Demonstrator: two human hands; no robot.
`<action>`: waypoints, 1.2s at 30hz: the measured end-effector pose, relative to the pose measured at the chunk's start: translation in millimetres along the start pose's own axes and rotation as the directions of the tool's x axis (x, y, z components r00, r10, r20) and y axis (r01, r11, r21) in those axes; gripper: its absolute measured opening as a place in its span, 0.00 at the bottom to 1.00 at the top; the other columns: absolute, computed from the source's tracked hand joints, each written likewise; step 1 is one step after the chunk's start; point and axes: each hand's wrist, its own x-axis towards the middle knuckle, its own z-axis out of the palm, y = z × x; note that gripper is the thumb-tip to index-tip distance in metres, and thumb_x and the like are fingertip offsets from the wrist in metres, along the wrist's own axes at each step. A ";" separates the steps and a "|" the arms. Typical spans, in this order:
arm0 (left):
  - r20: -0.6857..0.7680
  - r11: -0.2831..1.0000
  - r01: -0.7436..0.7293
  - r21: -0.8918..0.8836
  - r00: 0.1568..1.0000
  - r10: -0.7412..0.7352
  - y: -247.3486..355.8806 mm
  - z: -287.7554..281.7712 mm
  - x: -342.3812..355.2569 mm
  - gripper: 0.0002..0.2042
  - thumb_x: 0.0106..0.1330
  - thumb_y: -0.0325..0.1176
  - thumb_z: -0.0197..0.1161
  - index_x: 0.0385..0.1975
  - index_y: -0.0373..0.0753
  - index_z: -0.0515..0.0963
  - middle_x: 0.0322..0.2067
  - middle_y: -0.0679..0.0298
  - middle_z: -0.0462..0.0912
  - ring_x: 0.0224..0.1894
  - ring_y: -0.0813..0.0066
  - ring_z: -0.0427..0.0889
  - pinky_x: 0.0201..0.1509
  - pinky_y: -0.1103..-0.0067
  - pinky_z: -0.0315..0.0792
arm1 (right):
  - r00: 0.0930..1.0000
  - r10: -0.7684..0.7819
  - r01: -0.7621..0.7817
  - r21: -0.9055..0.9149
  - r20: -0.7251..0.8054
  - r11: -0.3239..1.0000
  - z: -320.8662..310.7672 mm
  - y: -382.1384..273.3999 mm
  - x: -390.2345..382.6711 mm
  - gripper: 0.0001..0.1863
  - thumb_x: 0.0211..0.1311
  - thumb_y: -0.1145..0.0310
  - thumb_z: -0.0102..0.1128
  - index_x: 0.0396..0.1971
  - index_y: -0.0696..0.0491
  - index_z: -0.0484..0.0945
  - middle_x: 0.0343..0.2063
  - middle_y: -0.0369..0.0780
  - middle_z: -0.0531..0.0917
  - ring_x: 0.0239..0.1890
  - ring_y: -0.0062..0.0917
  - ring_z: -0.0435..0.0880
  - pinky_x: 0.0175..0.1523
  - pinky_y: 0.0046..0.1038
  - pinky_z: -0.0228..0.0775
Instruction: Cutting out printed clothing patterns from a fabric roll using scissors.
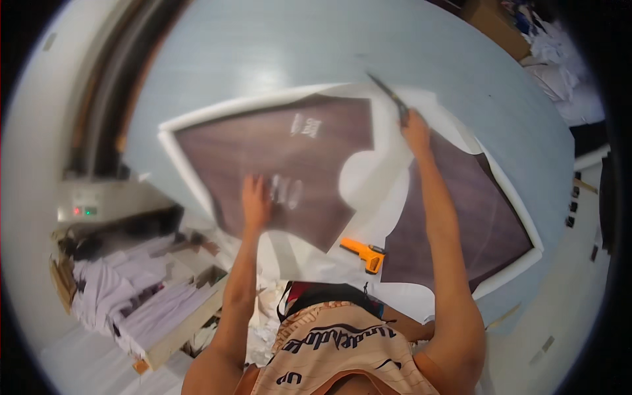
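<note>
With the hands apart, the right hand (415, 130) clamped on dark scissors (393, 99) and the blurred left hand (255, 197) seemingly flat on the brown-printed sheet (263, 150) over the worktop (250, 49), that sheet should handle light and limp, best taken by its white margin (185, 172).

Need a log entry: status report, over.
Right hand holds scissors. Left hand over left brown printed panel. Orange pistol-shaped tool lying on white sheet.
</note>
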 end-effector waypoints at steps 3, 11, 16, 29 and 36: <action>0.044 0.982 -0.181 -0.050 0.982 0.183 6.2 29.5 91.2 0.22 0.73 0.32 0.61 0.66 0.41 0.73 0.70 0.46 0.67 0.71 0.41 0.65 0.73 0.56 0.62 | 0.989 0.133 -0.132 -0.021 0.068 0.991 2.0 -16.8 -1.4 0.27 0.63 0.60 0.72 0.55 0.57 0.73 0.40 0.45 0.84 0.46 0.45 0.84 0.50 0.44 0.75; 0.070 0.910 -0.415 -0.014 0.907 0.415 11.1 111.0 293.1 0.25 0.72 0.40 0.63 0.69 0.45 0.72 0.67 0.46 0.71 0.68 0.45 0.68 0.70 0.56 0.63 | 0.979 0.190 -0.187 0.044 -0.069 0.981 18.6 -28.4 13.4 0.27 0.57 0.59 0.76 0.52 0.57 0.78 0.46 0.50 0.86 0.51 0.48 0.84 0.54 0.42 0.76; 0.097 0.908 -0.416 0.043 0.907 0.411 10.1 145.0 363.0 0.29 0.73 0.54 0.60 0.71 0.51 0.69 0.71 0.49 0.67 0.72 0.45 0.64 0.71 0.50 0.61 | 0.950 0.292 -0.285 0.071 -0.107 0.956 18.4 -36.2 3.5 0.26 0.55 0.60 0.78 0.50 0.58 0.82 0.44 0.49 0.87 0.49 0.43 0.87 0.52 0.37 0.78; 0.306 0.838 -0.495 0.230 0.854 0.420 13.3 164.7 402.4 0.44 0.60 0.72 0.62 0.74 0.56 0.66 0.74 0.47 0.62 0.76 0.44 0.58 0.72 0.43 0.57 | 0.737 0.645 -0.664 0.042 0.202 0.746 -35.2 -146.7 -332.2 0.23 0.47 0.60 0.84 0.35 0.57 0.80 0.28 0.47 0.84 0.31 0.45 0.84 0.37 0.39 0.74; 0.275 0.840 -0.506 0.196 0.850 0.448 7.9 164.2 394.3 0.44 0.60 0.72 0.63 0.75 0.56 0.65 0.74 0.47 0.62 0.76 0.46 0.59 0.71 0.43 0.58 | 0.926 0.329 -0.326 -0.049 0.186 0.944 -18.0 -160.5 -380.8 0.19 0.47 0.71 0.77 0.37 0.57 0.77 0.42 0.46 0.87 0.46 0.46 0.84 0.50 0.42 0.76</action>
